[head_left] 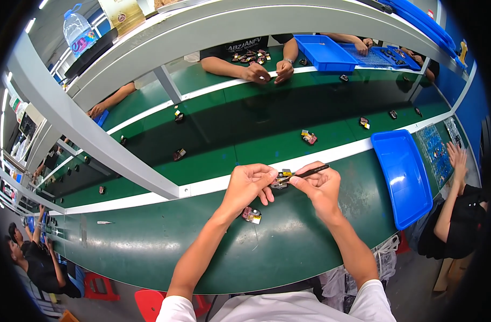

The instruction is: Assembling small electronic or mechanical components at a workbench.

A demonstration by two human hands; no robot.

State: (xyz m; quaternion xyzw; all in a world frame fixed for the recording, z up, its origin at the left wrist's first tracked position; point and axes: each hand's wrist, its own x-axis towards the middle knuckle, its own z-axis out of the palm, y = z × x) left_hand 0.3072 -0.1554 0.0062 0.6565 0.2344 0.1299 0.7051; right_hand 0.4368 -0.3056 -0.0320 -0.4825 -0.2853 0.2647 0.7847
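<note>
Left hand (249,184) pinches small part (280,183), fingers closed. Right hand (322,185) grips black tool (308,172), tip seemingly at part. Steady both; spare part (252,215) lies below on surface (149,241).

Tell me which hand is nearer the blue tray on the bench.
Right. The right hand works just left of the blue tray, a gap of green bench between them. The left hand lies farther left, beyond the right hand.
</note>
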